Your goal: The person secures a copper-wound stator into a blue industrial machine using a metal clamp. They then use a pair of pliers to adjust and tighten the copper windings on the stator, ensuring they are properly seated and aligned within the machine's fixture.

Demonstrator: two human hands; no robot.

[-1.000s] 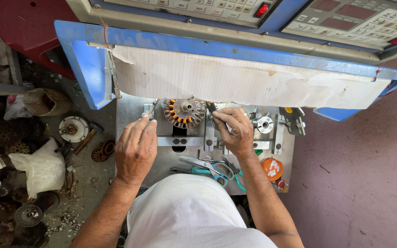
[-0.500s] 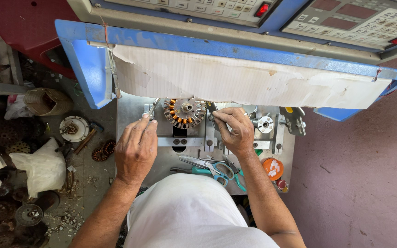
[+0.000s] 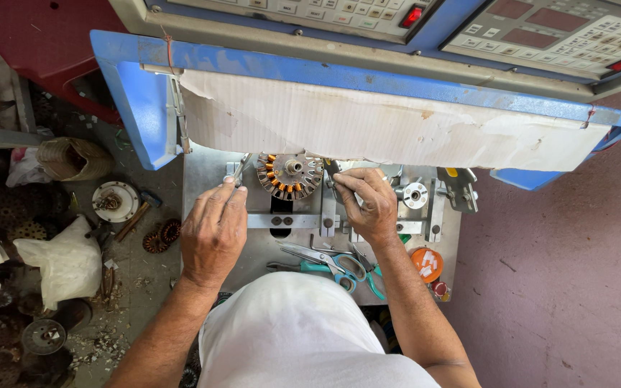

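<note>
A round stator (image 3: 289,174) with copper-wound teeth sits mounted on the grey metal bench of a winding machine (image 3: 203,172). My left hand (image 3: 213,230) rests just left of it, fingers pinched on a thin metal tool (image 3: 241,168) that points toward the stator's rim. To the right of the stator my right hand (image 3: 364,203) is closed around a dark part of the fixture; what exactly it grips is hidden by the fingers.
Teal-handled scissors (image 3: 325,263) and pliers lie on the bench near my body, with an orange tape roll (image 3: 425,262) at right. A torn cardboard sheet (image 3: 397,129) hangs from the blue machine frame (image 3: 134,100). Stator parts, bags and scrap litter the floor at left.
Both hands have stayed at the stator. The left hand's fingers have shifted slightly toward the stator's rim with the thin tool.
</note>
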